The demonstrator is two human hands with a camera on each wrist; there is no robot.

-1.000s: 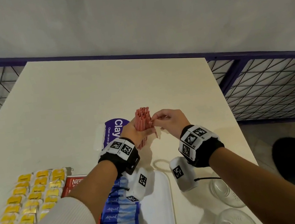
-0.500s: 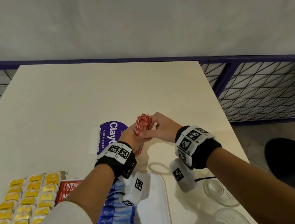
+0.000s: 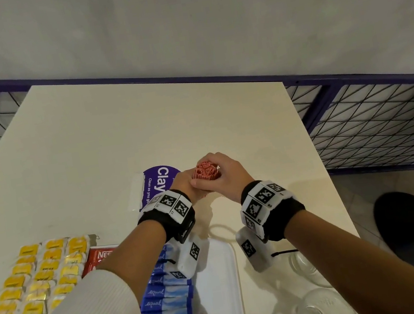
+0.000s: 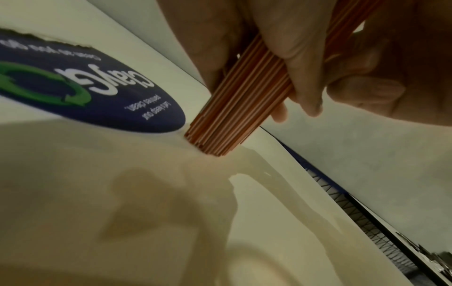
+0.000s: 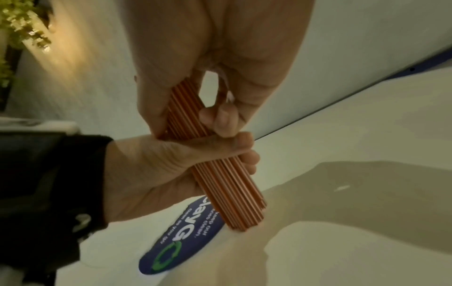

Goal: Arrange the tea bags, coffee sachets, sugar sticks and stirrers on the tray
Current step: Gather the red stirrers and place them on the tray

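Observation:
A bundle of thin red stirrers (image 3: 207,174) stands nearly upright with its lower end on the cream table (image 3: 116,144), beside a purple sticker (image 3: 159,182). My left hand (image 3: 182,185) grips the bundle's middle from the left. My right hand (image 3: 228,175) wraps its fingers round the top part. In the left wrist view the stirrers (image 4: 234,116) touch the table by the sticker's edge. In the right wrist view the stirrers (image 5: 229,193) pass through the left hand (image 5: 159,164), below my right fingers (image 5: 156,96). A white tray (image 3: 220,278) lies under my forearms.
Blue sachets (image 3: 164,303) lie in a row along the tray's left part. Red coffee sachets (image 3: 102,256) and several yellow tea bags (image 3: 30,285) lie to their left. Two clear glass cups (image 3: 307,263) (image 3: 316,311) stand right of the tray. The table edge (image 3: 319,165) is close on the right.
The bundle has turned from leaning to nearly upright, its end now on the table. My right hand moved from pinching near its top to wrapping round it.

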